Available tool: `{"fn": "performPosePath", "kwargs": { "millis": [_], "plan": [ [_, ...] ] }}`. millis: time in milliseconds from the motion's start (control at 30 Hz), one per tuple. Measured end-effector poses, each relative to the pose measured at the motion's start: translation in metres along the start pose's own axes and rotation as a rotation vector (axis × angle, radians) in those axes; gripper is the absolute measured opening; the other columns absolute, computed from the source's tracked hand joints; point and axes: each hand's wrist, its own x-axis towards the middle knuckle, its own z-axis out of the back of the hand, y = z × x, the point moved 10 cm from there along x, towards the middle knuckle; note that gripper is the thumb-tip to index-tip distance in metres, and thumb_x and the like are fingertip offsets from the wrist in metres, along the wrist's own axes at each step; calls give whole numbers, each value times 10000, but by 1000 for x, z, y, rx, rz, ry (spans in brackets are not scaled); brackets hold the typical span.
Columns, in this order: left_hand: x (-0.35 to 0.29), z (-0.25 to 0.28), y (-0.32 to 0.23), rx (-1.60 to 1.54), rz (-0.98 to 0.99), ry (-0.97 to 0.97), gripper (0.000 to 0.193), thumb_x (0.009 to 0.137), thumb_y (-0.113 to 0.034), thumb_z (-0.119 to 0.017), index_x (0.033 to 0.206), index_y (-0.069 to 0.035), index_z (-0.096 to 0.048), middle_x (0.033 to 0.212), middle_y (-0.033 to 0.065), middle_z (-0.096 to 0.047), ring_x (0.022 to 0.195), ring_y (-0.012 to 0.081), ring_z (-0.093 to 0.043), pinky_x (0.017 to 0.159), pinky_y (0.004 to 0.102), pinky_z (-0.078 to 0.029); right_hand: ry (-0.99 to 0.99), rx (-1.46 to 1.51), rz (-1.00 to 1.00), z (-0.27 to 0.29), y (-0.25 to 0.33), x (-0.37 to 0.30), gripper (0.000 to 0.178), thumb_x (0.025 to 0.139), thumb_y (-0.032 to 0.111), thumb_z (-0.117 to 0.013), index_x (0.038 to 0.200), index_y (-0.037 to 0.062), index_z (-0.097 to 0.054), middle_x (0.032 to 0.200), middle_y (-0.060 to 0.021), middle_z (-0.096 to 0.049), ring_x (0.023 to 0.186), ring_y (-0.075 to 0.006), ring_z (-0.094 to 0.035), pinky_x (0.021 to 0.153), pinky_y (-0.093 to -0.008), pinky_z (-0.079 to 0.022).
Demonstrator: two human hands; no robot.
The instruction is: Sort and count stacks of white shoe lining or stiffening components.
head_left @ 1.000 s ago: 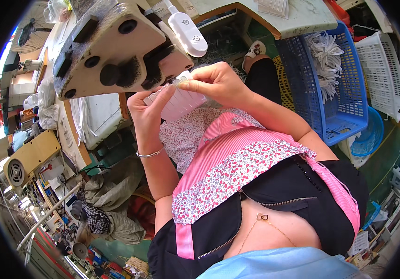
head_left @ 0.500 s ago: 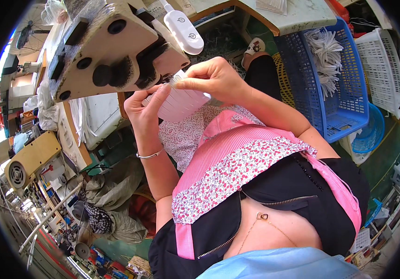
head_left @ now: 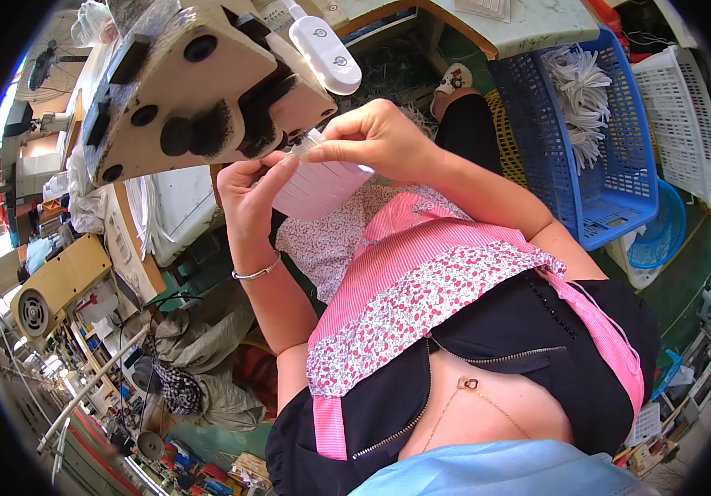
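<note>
Between my hands is a thin, translucent white plastic piece (head_left: 322, 188), ribbed with several parallel lines; its exact kind I cannot tell. My left hand (head_left: 254, 192) pinches its left upper edge between thumb and fingers. With thumb and forefinger closed, my right hand (head_left: 382, 142) grips the upper edge, where small clear tabs stick up. The lower part of the piece hangs above my apron (head_left: 421, 306). Right behind my hands looms the worn, cream-coloured head of a sewing machine (head_left: 198, 91), its underside partly hidden by my fingers.
A white lamp-like unit (head_left: 326, 54) hangs beside the machine head. At the right, a blue plastic basket (head_left: 620, 217) holds bundled white strips (head_left: 579, 95). Beyond it leans a white basket (head_left: 684, 124). White strips (head_left: 147, 217) drape at the left by a worktable (head_left: 186, 202).
Both hands stay on the white piece. My left thumb has shifted slightly, and the clear tabs at the upper edge show more plainly.
</note>
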Motion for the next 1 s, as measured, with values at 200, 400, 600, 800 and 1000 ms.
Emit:
{"fn": "performPosePath", "kwargs": {
  "millis": [200, 400, 600, 800, 1000],
  "plan": [
    [1, -18, -8, -1, -57, 70, 164, 841, -57, -755, 930, 79, -727, 759, -14, -648, 676, 36, -566, 603, 160, -418, 172, -118, -27, 8, 5, 11, 245, 798, 260, -803, 765, 27, -736, 642, -2, -637, 612, -42, -531, 581, -237, -430],
    [-2, -23, -13, 137, -83, 8, 193, 857, -101, -761, 926, 77, -733, 686, -49, -594, 611, 3, -479, 527, 153, -334, 269, -245, -42, 14, 22, 23, 310, 771, 283, -838, 773, -7, -730, 670, 11, -645, 626, -41, -539, 607, -232, -437],
    [-7, -26, -8, 70, -22, -62, 141, 869, -79, -734, 911, 56, -736, 631, -28, -596, 507, 13, -487, 463, 162, -350, 283, -336, -92, 18, 17, 30, 432, 712, 353, -880, 763, -41, -712, 689, -13, -653, 648, -56, -563, 639, -243, -472],
    [-8, -27, -4, -60, -36, -70, 104, 885, -52, -698, 891, 48, -728, 614, 4, -606, 487, 42, -534, 450, 177, -391, 291, -336, -50, 16, 20, 33, 394, 703, 332, -883, 741, -9, -689, 694, -16, -645, 645, -75, -576, 630, -245, -472],
    [-9, -35, -4, -62, -37, -58, 97, 889, -51, -700, 862, 41, -716, 625, 14, -613, 497, 56, -555, 470, 180, -420, 305, -370, -62, 21, 26, 40, 393, 684, 342, -888, 684, 30, -649, 674, -5, -628, 623, -84, -562, 596, -254, -455]
  ]
}}
